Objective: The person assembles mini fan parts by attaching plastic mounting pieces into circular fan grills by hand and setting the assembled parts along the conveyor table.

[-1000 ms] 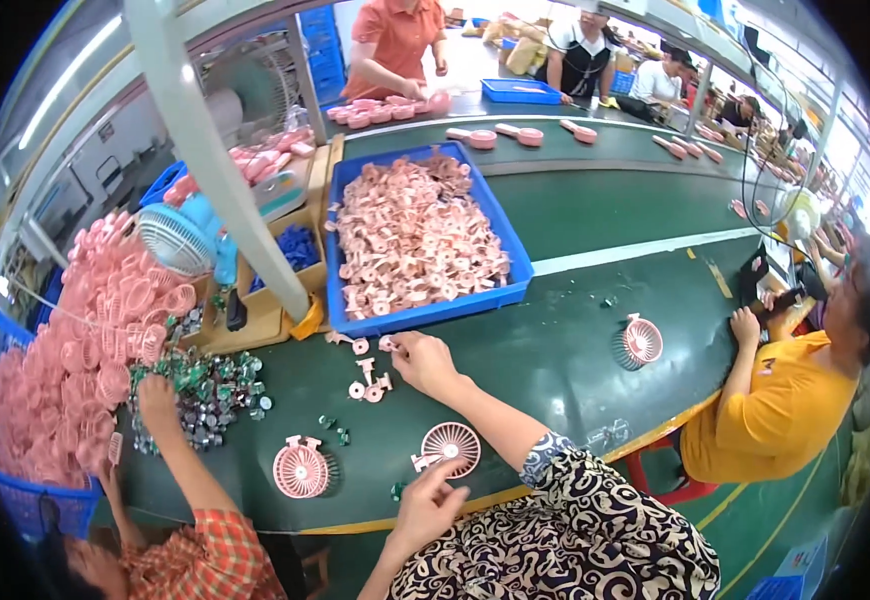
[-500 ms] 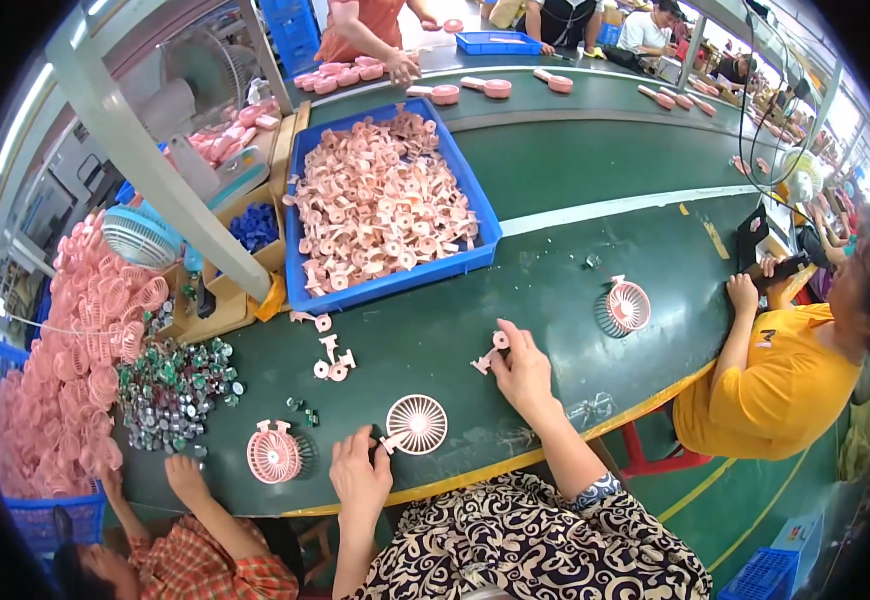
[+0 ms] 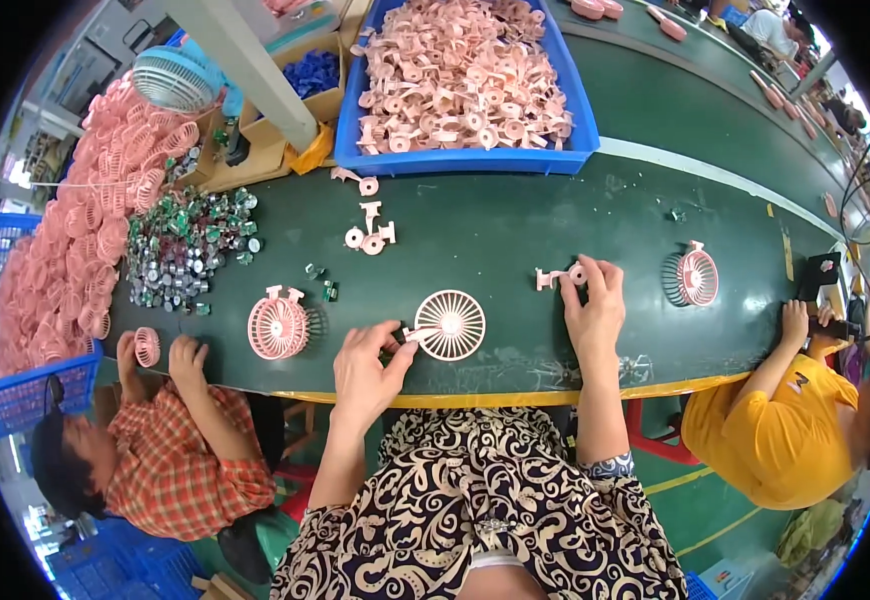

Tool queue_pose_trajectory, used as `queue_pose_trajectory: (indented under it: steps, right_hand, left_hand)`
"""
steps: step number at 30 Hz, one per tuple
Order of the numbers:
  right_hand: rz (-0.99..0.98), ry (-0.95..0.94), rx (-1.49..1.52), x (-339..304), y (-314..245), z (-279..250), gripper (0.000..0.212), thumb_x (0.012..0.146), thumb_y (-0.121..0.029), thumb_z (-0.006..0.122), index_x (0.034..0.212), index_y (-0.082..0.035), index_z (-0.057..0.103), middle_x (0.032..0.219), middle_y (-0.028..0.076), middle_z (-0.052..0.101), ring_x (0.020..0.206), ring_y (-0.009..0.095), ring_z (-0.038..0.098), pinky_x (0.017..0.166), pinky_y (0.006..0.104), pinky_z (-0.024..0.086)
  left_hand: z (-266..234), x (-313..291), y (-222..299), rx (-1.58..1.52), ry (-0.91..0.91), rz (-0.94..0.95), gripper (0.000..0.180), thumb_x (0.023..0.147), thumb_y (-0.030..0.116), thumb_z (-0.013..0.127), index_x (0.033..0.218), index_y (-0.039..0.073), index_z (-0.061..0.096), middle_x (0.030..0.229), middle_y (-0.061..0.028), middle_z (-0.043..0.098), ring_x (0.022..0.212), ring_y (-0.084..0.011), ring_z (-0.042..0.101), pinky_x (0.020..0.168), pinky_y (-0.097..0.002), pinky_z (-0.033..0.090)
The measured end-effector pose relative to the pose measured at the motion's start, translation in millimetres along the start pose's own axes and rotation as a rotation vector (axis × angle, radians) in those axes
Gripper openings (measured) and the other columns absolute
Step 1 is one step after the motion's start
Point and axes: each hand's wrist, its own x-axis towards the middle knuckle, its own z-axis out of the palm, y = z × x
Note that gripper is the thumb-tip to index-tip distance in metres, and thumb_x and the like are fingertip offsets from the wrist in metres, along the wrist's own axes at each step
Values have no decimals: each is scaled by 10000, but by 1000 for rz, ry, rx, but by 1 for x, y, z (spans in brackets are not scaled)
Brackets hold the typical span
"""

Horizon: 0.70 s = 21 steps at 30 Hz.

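Note:
My left hand (image 3: 370, 368) pinches the short stem of a round pink fan cage (image 3: 452, 325), whose spoked face is turned up on the green table. My right hand (image 3: 598, 300), off to the right, has thumb and fingers closed on a small pink plastic bracket (image 3: 553, 278) with a round end. Between the hands and the blue tray lie a few loose pink brackets (image 3: 372, 238). Another pink fan cage (image 3: 278, 328) with two prongs rests left of my left hand. Beyond my right hand is one more pink cage (image 3: 697, 277).
A blue tray (image 3: 470, 163) heaped with pink brackets stands at the back. Small metal motors (image 3: 180, 250) and a tall heap of pink cages (image 3: 65, 270) fill the left. Co-workers sit on both sides, one in checks (image 3: 190, 440), one in yellow (image 3: 780, 435). A grey post (image 3: 245, 70) rises back left.
The whole view has shifted, so the table and tray sit differently in it. My fingers have closed on the cage's stem and on the bracket. The left co-worker's hand now has a pink cage.

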Motion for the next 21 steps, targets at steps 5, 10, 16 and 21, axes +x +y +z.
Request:
queue_pose_trajectory:
  steps: [5,10,16,21]
  right_hand:
    - [8,-18,-48,-5,-3,1,351,901,-164,769,1238,-86,706,1204,134,621,1015,328,676,845,421,561]
    - [-28,-41,-84,-4,-8,-3,324,902,-144,757,1221,-134,704,1212,140,601,1034,344,658,812,438,566]
    - [-9,-88,27,-4,2,-11,263,922,-111,755,1180,-66,734,1073,155,640,852,280,692,751,370,565]
    - [29,-193,5,-4,-4,-22,305,886,-138,791,1166,-34,727,965,143,649,751,263,675,692,371,551]
  left_hand:
    - [1,-1,-3,37,-11,-26,287,862,204,793,1088,35,737,800,-95,689,793,-293,630,707,-418,498]
    - [7,-1,-8,71,37,-19,226,858,191,792,1028,48,749,788,-94,691,762,-291,629,689,-420,498]
    - [10,3,-5,-5,68,50,129,902,149,748,998,67,772,771,-94,703,706,-283,629,676,-400,495]
    - [12,5,-6,-48,64,38,99,911,123,739,976,55,767,762,-93,700,691,-268,622,675,-393,488]
